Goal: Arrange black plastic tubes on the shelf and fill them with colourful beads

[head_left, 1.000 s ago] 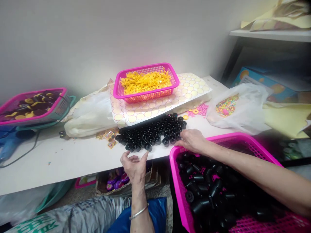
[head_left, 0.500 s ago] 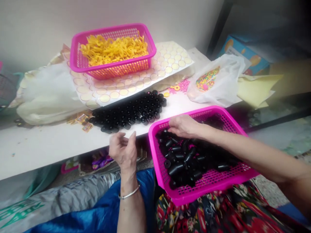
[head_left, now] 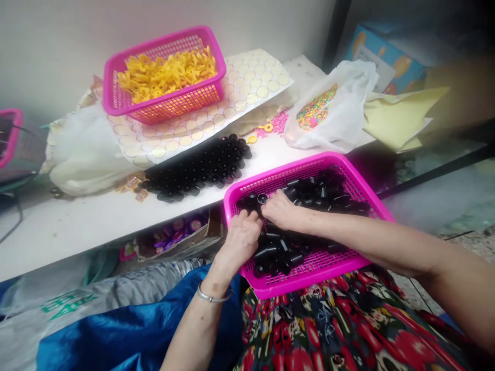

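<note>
- OK, where are the hands?
- Both at the near basket [head_left: 266, 291]: pink mesh, loaded with black parts [head_left: 270, 252]. Left hand [head_left: 243, 236] is over its left rim, right hand [head_left: 279, 210] inside, toward its left end. They're close together.
- Grip state?
- Left grip: fingers curled in, can't tell if anything's grasped. Right grip: fingertips bunched at a black part with a bright rim [head_left: 262, 199]; can't tell if it's held or just beside.
- Other black stuff?
- Block of black cups [head_left: 197, 167] on the tabletop [head_left: 58, 242], packed side by side, beyond and left of the near basket.
- And around that?
- Yellow pieces [head_left: 168, 74] in a second basket [head_left: 214, 46], on sticker sheets [head_left: 266, 77], farther back and left of the near basket. Plastic bag [head_left: 344, 116] with colored beads [head_left: 317, 111] directly behind it.
</note>
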A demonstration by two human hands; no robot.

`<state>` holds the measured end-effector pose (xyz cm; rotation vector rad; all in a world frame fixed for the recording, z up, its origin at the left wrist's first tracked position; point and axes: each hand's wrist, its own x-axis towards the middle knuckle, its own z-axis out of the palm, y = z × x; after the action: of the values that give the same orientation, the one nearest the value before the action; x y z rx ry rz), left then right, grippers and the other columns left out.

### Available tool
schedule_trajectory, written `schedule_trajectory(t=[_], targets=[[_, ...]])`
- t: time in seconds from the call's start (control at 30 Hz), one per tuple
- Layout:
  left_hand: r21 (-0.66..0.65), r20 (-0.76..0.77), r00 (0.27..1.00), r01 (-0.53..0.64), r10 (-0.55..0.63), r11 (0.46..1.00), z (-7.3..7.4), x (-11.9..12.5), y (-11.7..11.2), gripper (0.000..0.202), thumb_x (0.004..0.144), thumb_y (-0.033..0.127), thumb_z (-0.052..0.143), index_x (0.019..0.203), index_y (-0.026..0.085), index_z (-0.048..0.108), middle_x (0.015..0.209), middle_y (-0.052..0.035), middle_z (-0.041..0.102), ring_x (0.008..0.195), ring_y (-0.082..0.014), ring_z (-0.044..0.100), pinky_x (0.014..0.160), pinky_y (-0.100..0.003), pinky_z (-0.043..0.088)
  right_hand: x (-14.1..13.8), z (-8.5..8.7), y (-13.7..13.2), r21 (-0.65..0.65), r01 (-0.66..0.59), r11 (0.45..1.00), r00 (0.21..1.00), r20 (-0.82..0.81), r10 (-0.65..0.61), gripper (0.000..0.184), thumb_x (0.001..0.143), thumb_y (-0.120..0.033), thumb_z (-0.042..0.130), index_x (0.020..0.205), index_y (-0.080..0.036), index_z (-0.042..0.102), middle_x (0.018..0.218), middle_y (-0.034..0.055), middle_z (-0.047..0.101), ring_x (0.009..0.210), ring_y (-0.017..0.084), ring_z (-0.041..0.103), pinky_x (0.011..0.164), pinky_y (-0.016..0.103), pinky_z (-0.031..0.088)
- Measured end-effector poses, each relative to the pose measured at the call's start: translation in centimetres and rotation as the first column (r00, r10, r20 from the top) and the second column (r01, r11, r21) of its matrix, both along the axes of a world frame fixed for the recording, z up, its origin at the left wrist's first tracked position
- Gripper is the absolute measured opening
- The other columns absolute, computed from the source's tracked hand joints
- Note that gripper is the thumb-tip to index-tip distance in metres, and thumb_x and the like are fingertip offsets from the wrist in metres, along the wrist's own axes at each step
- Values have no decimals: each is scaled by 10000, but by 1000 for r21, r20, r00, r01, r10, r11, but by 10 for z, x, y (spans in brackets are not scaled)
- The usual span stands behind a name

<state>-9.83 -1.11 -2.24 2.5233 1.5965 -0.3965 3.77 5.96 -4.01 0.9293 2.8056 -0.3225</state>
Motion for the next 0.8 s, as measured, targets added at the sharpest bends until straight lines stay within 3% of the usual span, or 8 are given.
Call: schedule_trajectory(t=[0.17, 0.27, 0.47, 0.6, 0.63, 0.67, 0.73, 0.8], targets=[[45, -109, 994, -28, 33, 999, -5, 11, -3, 295, 756, -30, 370, 866, 90, 616, 1001, -155, 514, 869, -256, 478, 640, -367, 377, 29, 7, 8, -30, -29, 999, 999, -29, 28, 228, 832, -174, 461, 899, -138, 676, 928, 143, 676, 920, 259, 593, 744, 357, 393], [49, -102, 992, -69, 74, 996, -11, 14, 1, 319, 771, -41, 337, 848, 76, 623, 952, -159, 515, 823, -254, 485, 628, -372, 363, 26, 5, 6, -44, 35, 998, 999, -13, -36, 231, 831, -182, 463, 884, -139, 683, 990, 155, 654, 958, 276, 576, 778, 393, 391], [64, 14, 998, -54, 53, 997, -9, 10, 14, 279, 738, -37, 384, 746, 115, 618, 957, -157, 522, 891, -278, 476, 694, -394, 374, 6, 2, 2, -26, 93, 995, 996, 1, -93, 196, 806, -165, 509, 894, -70, 657, 964, 208, 625, 910, 306, 593, 767, 435, 393], [-40, 252, 956, -144, 149, 989, 1, 0, 15, 199, 732, 26, 460, 743, 151, 615, 935, -113, 547, 872, -240, 502, 755, -384, 407, 30, 10, 6, -21, 57, 998, 995, -83, -58, 247, 849, -172, 463, 1057, -82, 561, 1044, 179, 601, 881, 266, 606, 755, 393, 404], [-71, 407, 889, -198, 210, 978, 4, -1, 14, 163, 740, 59, 489, 759, 160, 615, 934, -96, 559, 882, -228, 515, 788, -381, 412, 40, 14, 6, -35, 62, 997, 989, -130, -66, 252, 852, -191, 476, 1075, -92, 539, 1055, 166, 597, 871, 252, 607, 748, 375, 405], [-123, 583, 762, -262, 284, 957, 8, -1, 12, 132, 745, 92, 521, 797, 168, 615, 950, -82, 573, 901, -218, 530, 818, -375, 416, 50, 18, 5, -67, 73, 995, 978, -193, -85, 262, 852, -217, 496, 1088, -106, 522, 1034, 143, 605, 855, 236, 606, 738, 354, 405], [-306, 847, 329, -339, 417, 890, 14, 3, 8, 174, 736, 137, 589, 903, 184, 594, 1015, -67, 604, 953, -204, 558, 853, -357, 426, 69, 25, 1, -186, 97, 978, 922, -354, -159, 291, 842, -283, 543, 1096, -142, 513, 909, 73, 627, 794, 199, 596, 705, 310, 403], [-511, 858, -107, -268, 502, 817, 19, 13, 3, 267, 697, 143, 656, 945, 191, 570, 1044, -68, 637, 977, -203, 581, 857, -347, 437, 84, 30, -8, -332, 108, 937, 819, -505, -273, 286, 826, -313, 578, 1075, -179, 537, 810, 16, 620, 721, 159, 570, 673, 275, 402]])
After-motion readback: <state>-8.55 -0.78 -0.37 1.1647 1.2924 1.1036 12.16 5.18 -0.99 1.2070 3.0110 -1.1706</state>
